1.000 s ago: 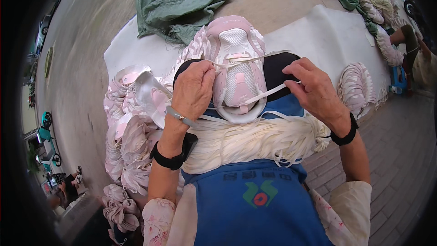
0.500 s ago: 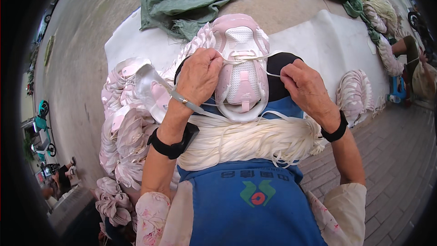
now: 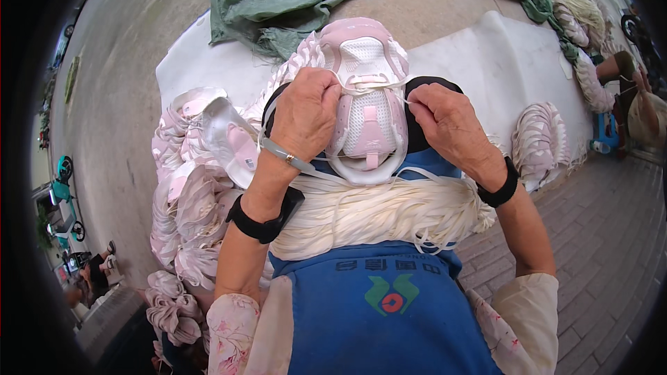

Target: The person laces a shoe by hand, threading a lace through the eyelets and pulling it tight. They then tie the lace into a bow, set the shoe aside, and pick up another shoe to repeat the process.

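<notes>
Moving closer in the head view, the right hand (image 3: 445,121) is pinching one lace (image 3: 381,87) at the right edge of one shoe upper (image 3: 361,132), apparently shortening the free stretch. The left hand (image 3: 303,114) is curling at the upper's left edge, its grip hidden. One lace bundle (image 3: 375,212) is lying below the upper, two green cloths (image 3: 288,0) beyond.

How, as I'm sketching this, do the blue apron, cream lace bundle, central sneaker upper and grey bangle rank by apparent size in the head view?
1. Blue apron
2. Cream lace bundle and central sneaker upper: too alike to rank
3. Grey bangle
</notes>
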`<state>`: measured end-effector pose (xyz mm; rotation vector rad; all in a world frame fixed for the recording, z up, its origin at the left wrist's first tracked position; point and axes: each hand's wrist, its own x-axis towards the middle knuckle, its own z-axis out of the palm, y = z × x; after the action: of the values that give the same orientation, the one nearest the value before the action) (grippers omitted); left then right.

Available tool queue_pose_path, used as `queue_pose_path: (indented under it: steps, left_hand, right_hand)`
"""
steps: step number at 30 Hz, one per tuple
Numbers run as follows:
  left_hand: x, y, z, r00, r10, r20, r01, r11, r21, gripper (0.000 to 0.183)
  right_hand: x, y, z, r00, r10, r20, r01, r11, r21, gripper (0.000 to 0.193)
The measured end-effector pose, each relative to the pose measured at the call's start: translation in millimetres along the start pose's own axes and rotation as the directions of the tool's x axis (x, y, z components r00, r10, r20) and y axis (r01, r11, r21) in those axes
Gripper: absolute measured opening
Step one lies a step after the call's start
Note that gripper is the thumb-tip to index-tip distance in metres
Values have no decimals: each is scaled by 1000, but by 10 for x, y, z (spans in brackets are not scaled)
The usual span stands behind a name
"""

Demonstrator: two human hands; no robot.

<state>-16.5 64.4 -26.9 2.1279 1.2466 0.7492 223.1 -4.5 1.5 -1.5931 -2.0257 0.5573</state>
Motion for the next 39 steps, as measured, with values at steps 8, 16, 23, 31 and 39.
queue_pose_path:
  steps: [8, 16, 23, 31, 39]
  left_hand:
    - [30, 377, -175, 784, -566, 255, 621, 725, -298, 18]
    - [-133, 364, 16, 997, -48, -65, 53, 996, 71, 15]
    - [-385, 374, 246, 998, 48, -38, -43, 991, 126, 48]
    - [-461, 311, 525, 976, -1, -217, 11, 999, 45, 42]
    - [-371, 216, 461, 966, -22, -257, 24, 1000, 4, 36]
  right_hand:
    - [165, 55, 14, 995, 89, -36, -80, 977, 197, 12]
    - [203, -12, -15, 1000, 30, 8, -31, 997, 72, 9]
    - [259, -253, 11, 996, -53, 70, 68, 969, -238, 9]
    - [425, -56, 35, 978, -66, 200, 102, 979, -175, 11]
    - [436, -5, 135, 993, -71, 98, 84, 987, -139, 14]
